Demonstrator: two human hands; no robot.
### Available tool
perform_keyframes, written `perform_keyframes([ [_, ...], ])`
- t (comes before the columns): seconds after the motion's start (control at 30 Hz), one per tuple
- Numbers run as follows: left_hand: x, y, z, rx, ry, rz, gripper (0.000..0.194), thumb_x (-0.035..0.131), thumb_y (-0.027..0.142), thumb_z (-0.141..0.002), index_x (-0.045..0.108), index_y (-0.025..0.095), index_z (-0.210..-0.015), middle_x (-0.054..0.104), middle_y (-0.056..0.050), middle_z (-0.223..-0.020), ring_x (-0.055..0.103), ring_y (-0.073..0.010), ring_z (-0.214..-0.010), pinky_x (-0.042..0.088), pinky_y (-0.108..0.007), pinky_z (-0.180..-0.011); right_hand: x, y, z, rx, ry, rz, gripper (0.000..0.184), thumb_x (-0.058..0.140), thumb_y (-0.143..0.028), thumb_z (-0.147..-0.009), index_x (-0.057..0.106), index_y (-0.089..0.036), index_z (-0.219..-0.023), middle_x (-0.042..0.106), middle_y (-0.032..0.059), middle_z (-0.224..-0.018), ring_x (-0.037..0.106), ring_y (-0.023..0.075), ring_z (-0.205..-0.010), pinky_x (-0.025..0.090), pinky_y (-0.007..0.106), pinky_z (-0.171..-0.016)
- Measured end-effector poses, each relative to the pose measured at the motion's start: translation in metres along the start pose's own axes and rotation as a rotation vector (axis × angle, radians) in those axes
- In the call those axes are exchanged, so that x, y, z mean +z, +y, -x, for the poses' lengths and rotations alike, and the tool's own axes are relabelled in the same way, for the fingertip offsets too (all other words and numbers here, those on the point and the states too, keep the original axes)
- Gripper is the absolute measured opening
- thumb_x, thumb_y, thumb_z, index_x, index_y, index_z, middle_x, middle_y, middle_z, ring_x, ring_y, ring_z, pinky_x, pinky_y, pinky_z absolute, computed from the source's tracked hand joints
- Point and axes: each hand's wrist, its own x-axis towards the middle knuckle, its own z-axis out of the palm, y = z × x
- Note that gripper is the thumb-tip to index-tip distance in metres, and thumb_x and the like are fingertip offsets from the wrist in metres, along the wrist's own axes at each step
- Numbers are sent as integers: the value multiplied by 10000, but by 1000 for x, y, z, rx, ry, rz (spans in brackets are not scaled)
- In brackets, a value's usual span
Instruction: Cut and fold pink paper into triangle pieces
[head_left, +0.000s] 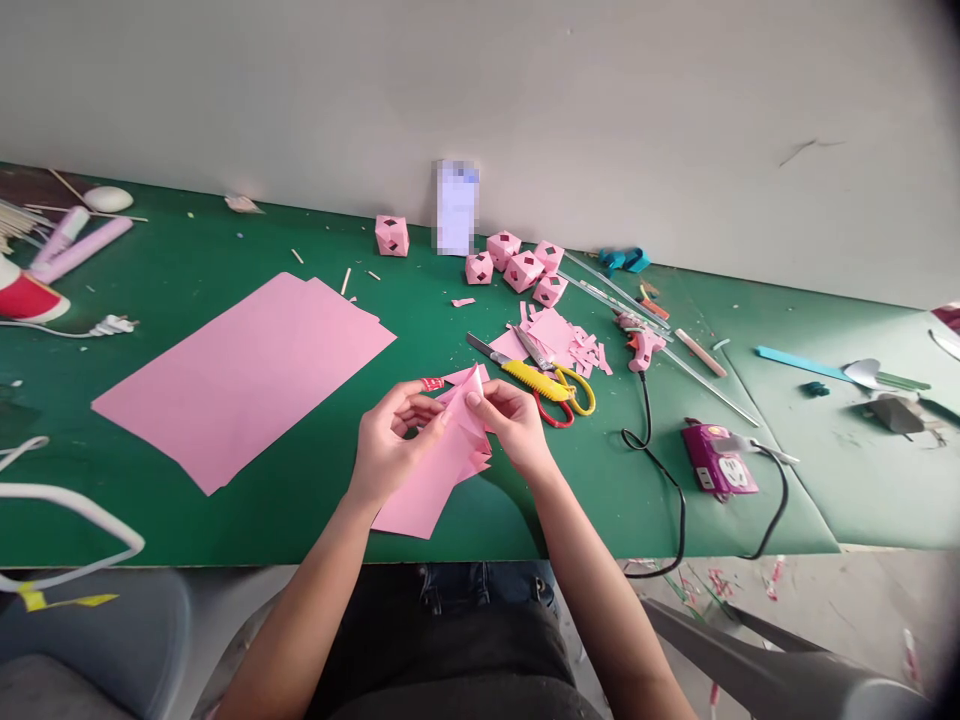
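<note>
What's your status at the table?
Both hands on the folded pink paper, fingers pinching its top. Scissors and paper scraps lie just beyond. Glue gun off right.

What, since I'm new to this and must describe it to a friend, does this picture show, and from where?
There is no machine here, just a person's two bare hands. The single picture comes from a camera worn on the head, looking forward and down. The left hand and right hand together hold folded pink paper. On the green table lie larger pink sheets to the left. Beyond the hands are small pink boxes, paper scraps and scissors. To the right are a glue gun and a purple power socket.
</note>
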Motion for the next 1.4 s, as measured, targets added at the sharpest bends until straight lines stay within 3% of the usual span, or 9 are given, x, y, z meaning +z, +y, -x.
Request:
perform_keyframes([
  [0.17,-1,-5,-1,-34,-47,42,348,823,368,-829,714,192,-1108,810,-58,-920,786,-208,-845,639,-296,-757,0,7,-2,-31,1,14,412,850,-582,-759,693,-201,-750,618,-17,-690,503,119,-591,400,258,-551],
  [0.43,-2,-4,-3,-115,-45,-3,213,852,386,-795,770,197,-850,817,-55,-809,794,-226,-769,640,-293,-708,1,10,-5,-43,4,34,408,863,-584,-746,719,-204,-766,643,-12,-710,520,117,-603,403,254,-556],
  [0.6,-1,-4,-2,-137,-68,12,210,858,375,-786,789,193,-862,822,-65,-830,800,-233,-783,647,-298,-709,1,7,-4,-38,33,-42,354,844,-556,-785,776,-212,-825,714,7,-791,592,136,-685,476,270,-656],
  [1.4,0,-8,-1,-134,-103,-6,206,851,366,-803,807,184,-888,825,-53,-837,800,-203,-780,641,-248,-729,-1,9,-4,-77,68,-62,340,812,-544,-810,759,-209,-810,691,6,-772,568,142,-683,468,275,-666],
])
